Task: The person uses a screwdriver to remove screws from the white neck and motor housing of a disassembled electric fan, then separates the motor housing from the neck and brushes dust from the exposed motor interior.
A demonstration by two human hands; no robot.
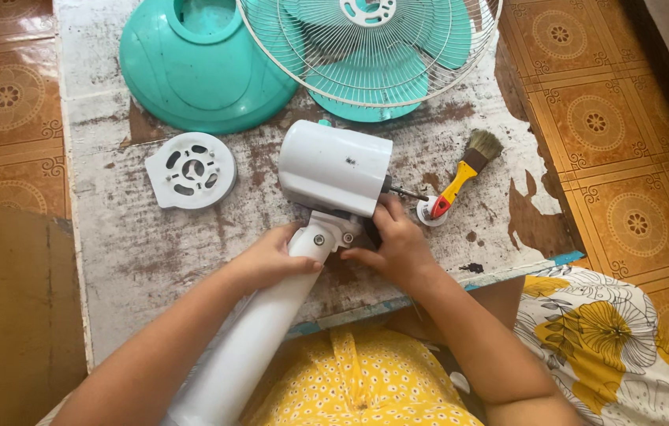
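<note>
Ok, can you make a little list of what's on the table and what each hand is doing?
left hand: grips white fan neck
right hand: touches underside of white motor housing
motor shaft: sticks out on the right
paintbrush: yellow handle, lying right of housing
round white plate: left of housing
teal base cover: far left
wire grille: over teal blades
table: worn white paint

Nope, no packages, labels, signs or screens anywhere in this shot, just bare plastic parts and tools on a worn table, nothing printed or stuck on that I can make out
</note>
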